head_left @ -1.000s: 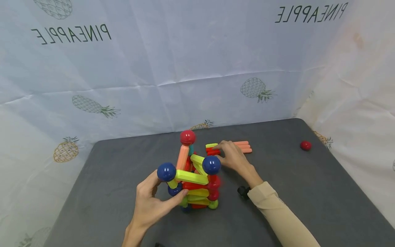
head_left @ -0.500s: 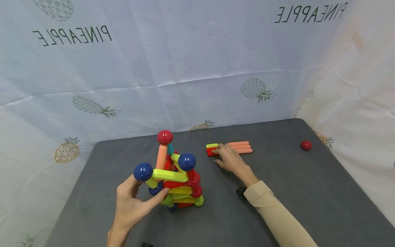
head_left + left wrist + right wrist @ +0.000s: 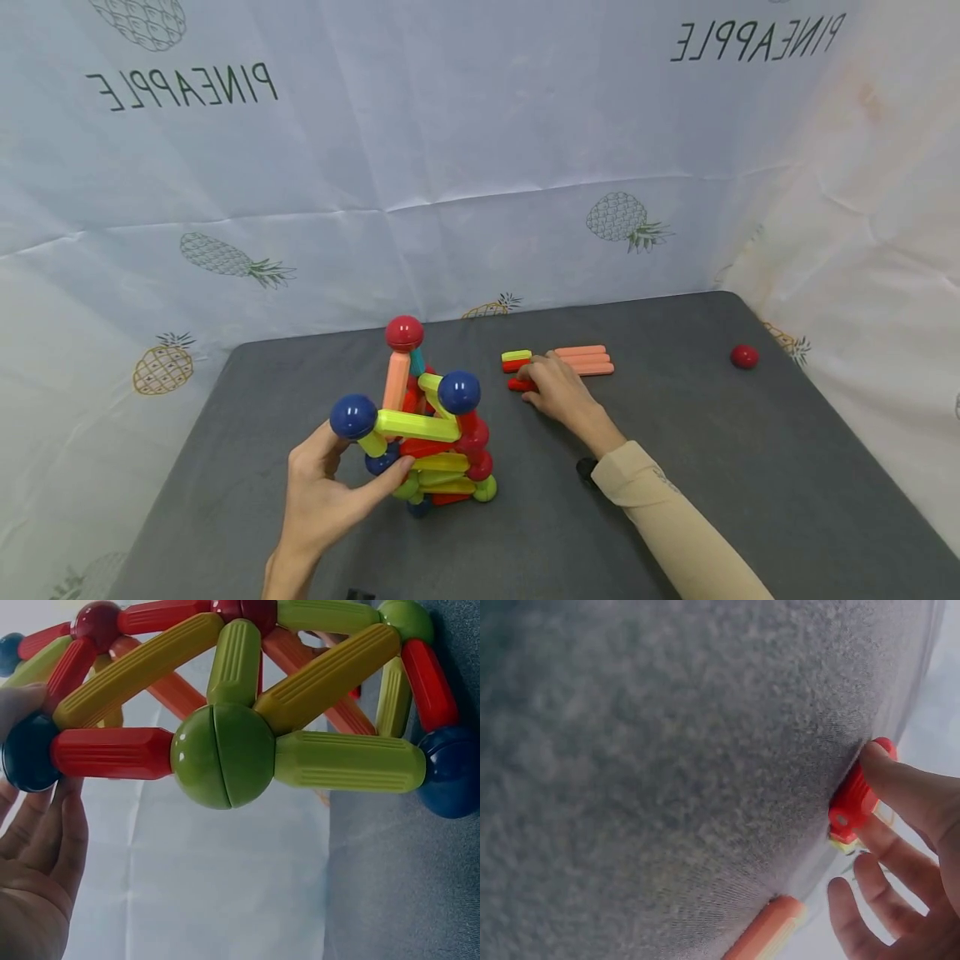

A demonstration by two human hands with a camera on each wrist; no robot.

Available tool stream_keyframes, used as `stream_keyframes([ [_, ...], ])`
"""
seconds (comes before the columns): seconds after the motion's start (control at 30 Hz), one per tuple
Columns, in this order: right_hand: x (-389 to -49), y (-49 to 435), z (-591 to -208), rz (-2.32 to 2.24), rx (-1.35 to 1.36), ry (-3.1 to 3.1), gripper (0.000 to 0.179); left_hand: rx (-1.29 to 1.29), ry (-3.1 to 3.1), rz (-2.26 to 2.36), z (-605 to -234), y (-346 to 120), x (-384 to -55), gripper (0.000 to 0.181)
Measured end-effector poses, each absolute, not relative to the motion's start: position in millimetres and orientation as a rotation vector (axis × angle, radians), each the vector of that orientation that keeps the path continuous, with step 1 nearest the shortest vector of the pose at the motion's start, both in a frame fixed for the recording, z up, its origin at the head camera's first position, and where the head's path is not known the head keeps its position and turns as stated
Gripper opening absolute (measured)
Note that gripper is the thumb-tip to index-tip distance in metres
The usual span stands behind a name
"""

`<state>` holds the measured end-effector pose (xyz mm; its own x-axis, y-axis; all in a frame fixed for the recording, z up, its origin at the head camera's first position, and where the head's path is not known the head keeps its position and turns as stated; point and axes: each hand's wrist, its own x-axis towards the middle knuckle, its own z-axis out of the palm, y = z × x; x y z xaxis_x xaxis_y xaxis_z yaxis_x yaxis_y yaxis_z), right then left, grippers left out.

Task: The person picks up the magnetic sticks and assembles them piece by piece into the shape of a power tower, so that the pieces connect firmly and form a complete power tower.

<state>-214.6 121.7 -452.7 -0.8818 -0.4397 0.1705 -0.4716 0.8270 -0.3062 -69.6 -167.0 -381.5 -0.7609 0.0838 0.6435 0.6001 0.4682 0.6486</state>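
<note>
My left hand [image 3: 321, 498] grips the side of an upright tower of magnetic rods and balls [image 3: 417, 426], thumb in front. Blue and red balls top the tower, joined by yellow-green, orange, red and teal rods. In the left wrist view, my left hand [image 3: 41, 855] reaches round a blue ball [image 3: 30, 752] at the tower's edge, and green balls and yellow rods stand close to the camera. My right hand [image 3: 564, 393] pinches a short red rod [image 3: 519, 385] on the table; in the right wrist view, thumb and index finger hold this red rod [image 3: 855, 796] by its sides.
Behind the right hand lie a yellow-green rod [image 3: 516, 355], another red rod [image 3: 514, 366] and orange rods [image 3: 588, 359], side by side. A red ball [image 3: 744, 357] sits far right on the grey table [image 3: 675, 367]. A pineapple-print curtain [image 3: 480, 150] borders the table's back.
My left hand has shifted left with the tower, then stayed nearly still. My right hand has drawn one red rod slightly toward me, away from the other rods.
</note>
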Motion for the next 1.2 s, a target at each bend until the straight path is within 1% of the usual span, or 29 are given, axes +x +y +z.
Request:
stream_keyframes([
  [0.17, -214, 124, -456, 0.536, 0.723, -2.970, 0.021, -0.574, -2.182, -1.268, -382, -167, -70, 0.059],
  [0.33, -215, 127, -459, 0.656, 0.700, -3.024, 0.019, -0.563, -2.196, -1.273, -381, -167, -70, 0.057],
  [0.5, -216, 133, -445, 0.869, 0.705, -2.998, 0.024, -0.561, -2.205, -1.267, -380, -167, -70, 0.055],
  [0.6, -214, 134, -423, 0.989, 0.753, -2.853, 0.027, -0.562, -2.207, -1.266, -379, -167, -70, 0.055],
  [0.73, -203, 128, -374, 1.079, 0.826, -2.616, 0.028, -0.567, -2.208, -1.267, -379, -168, -70, 0.055],
  [0.87, -182, 118, -322, 1.166, 0.877, -2.438, 0.029, -0.567, -2.222, -1.267, -379, -169, -71, 0.055],
  [0.97, -163, 108, -292, 1.233, 0.959, -2.303, 0.029, -0.557, -2.233, -1.270, -379, -169, -70, 0.055],
  [1.07, -144, 96, -271, 1.282, 1.090, -2.176, 0.030, -0.560, -2.232, -1.275, -379, -170, -70, 0.055],
  [1.2, -124, 82, -256, 1.304, 1.277, -2.097, 0.029, -0.579, -2.221, -1.280, -380, -171, -71, 0.057],
])
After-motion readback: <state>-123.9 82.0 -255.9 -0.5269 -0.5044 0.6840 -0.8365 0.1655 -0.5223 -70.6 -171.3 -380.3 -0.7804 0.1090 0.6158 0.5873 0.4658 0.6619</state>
